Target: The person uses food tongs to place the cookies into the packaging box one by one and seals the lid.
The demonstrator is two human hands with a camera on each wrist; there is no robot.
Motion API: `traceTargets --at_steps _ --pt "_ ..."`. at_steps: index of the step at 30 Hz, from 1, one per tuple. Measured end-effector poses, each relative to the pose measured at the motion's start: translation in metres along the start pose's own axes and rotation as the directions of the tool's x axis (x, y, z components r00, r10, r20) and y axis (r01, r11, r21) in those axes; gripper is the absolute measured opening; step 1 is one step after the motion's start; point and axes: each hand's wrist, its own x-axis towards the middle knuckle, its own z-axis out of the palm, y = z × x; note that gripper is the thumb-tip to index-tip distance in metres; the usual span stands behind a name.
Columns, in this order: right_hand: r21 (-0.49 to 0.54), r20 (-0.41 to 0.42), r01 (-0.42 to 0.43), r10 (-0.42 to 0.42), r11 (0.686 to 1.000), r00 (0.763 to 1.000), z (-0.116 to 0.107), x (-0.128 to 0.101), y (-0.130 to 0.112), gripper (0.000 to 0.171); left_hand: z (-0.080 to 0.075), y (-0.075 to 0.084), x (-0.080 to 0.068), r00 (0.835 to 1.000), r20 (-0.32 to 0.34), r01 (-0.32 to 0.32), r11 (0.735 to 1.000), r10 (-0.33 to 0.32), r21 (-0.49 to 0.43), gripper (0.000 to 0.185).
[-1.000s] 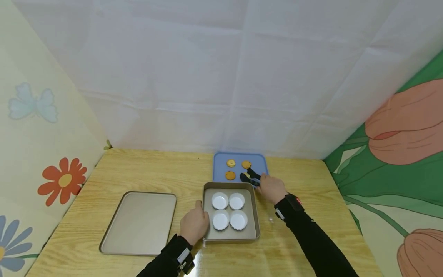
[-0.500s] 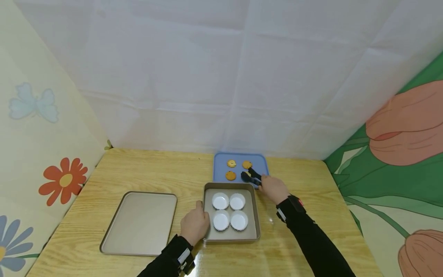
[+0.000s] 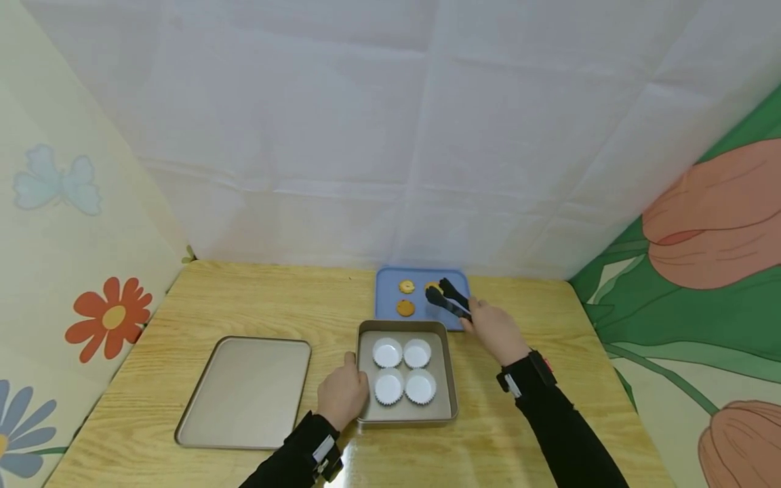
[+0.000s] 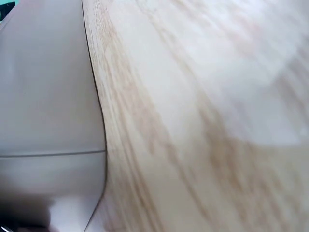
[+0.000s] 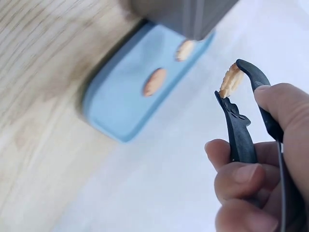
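Note:
My right hand grips black tongs, and their tips pinch a cookie edge-on, lifted above the blue tray. Two cookies lie on the left of that tray; a third yellow spot shows behind the tong tips. In the right wrist view my fingers curl round the tongs over the blue tray. My left hand holds the left rim of a square baking pan with several white paper cups. The left wrist view shows only the blurred pan wall.
A flat metal baking sheet lies on the wooden table to the left of the pan. White sheeting closes the back, and patterned walls stand at both sides. Bare wood lies beside the pan.
My right hand has raised the tongs off the blue tray with a cookie pinched in them, moving slightly back and right. The left hand and pan have stayed put.

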Motion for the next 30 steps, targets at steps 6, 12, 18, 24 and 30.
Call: traceTargets --at_steps 6,12,18,24,30 --pt "-0.006 -0.027 0.043 -0.043 0.999 0.999 -0.014 -0.018 -0.017 0.046 0.0 0.001 -0.001 1.0 -0.01 0.001 1.0 -0.001 0.003 0.036" --pt "-0.082 -0.045 0.085 -0.089 0.993 0.995 -0.016 -0.036 -0.03 0.052 0.0 0.0 0.0 1.0 0.004 0.004 1.0 -0.004 0.002 0.038" --pt "-0.097 -0.019 0.097 -0.099 0.991 0.995 -0.01 -0.049 -0.042 0.048 -0.001 -0.001 0.002 1.0 0.018 0.015 1.0 -0.015 0.0 0.041" --pt "-0.063 0.096 0.081 -0.075 0.995 0.993 -0.001 -0.056 -0.051 0.049 -0.003 0.0 0.001 1.0 0.014 0.011 1.0 -0.011 0.008 0.039" --pt "-0.092 0.09 0.087 -0.079 0.992 0.993 0.008 -0.06 -0.052 0.048 -0.002 0.0 0.0 1.0 0.006 -0.004 1.0 0.004 0.005 0.038"
